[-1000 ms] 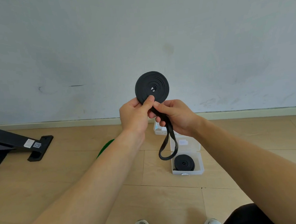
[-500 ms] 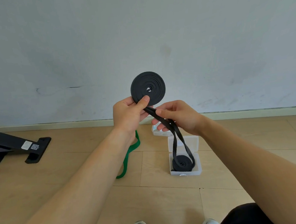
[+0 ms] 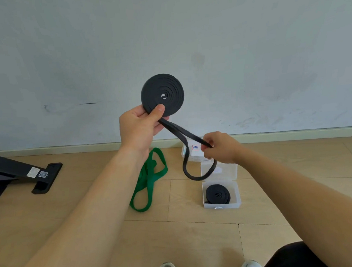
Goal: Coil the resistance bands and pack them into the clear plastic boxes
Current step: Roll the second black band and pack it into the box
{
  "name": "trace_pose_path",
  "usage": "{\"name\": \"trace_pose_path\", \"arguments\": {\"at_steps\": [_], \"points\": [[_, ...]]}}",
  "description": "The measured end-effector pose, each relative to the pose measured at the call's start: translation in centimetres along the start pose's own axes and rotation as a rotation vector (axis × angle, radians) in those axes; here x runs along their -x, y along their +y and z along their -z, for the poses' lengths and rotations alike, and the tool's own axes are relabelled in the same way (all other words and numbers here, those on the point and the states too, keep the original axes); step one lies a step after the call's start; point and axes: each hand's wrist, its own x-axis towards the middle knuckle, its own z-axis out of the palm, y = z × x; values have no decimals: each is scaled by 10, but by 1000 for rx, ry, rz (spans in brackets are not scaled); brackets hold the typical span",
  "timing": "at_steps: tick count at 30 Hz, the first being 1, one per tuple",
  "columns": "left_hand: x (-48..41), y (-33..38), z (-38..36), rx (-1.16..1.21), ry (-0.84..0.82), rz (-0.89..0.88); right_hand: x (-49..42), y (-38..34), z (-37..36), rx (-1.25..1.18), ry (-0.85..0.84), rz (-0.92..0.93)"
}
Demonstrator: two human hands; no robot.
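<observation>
Black band in left hand

Floor strip between green band and open box: passable. Black band loop hangs over lid. Labelled box behind. Black stand foot far left.

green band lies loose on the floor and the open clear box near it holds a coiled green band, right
One slip: in the head view the coil in the open clear box is black, not green. The green band does lie loose on the floor.
</observation>
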Motion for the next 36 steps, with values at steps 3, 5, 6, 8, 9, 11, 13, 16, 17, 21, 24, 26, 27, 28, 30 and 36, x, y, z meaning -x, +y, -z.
{"name": "trace_pose_path", "arguments": {"at_steps": [3,5,6,8,9,11,13,16,17,21,24,26,27,28,30,36], "points": [[-6,-1,11,14,54,13,-3,18,-5,-35,-76,-89],[-9,-5,18,26,81,38,-6,23,-8,-31,-105,-138],[-10,-6,20,40,93,52,-7,24,-9,-62,-104,-167],[-13,-8,25,69,121,74,-8,25,-9,-212,-85,-235],[-13,-8,27,83,136,80,-8,25,-9,-271,-71,-264],[-15,-8,32,110,163,85,-9,28,-8,-272,-40,-291],[-16,-6,37,125,183,86,-11,33,-6,-163,22,-287],[-17,-4,42,158,206,94,-11,36,-2,-57,135,-283],[-17,-4,43,175,214,99,-10,37,-1,-58,144,-307],[-20,-5,49,232,250,123,-4,44,1,-147,82,-495],[-21,-9,54,242,275,142,-5,56,6,-439,160,-530],[-23,-11,58,247,297,151,-5,58,11,-634,212,-481],[-24,-11,61,257,312,156,-4,57,13,-716,205,-445],[-25,-12,64,268,329,161,-3,55,15,-792,176,-408],[-28,-15,71,290,368,176,1,55,18,-942,74,-336],[-34,-26,92,309,427,227,10,52,28,-1212,-151,-279]]}}
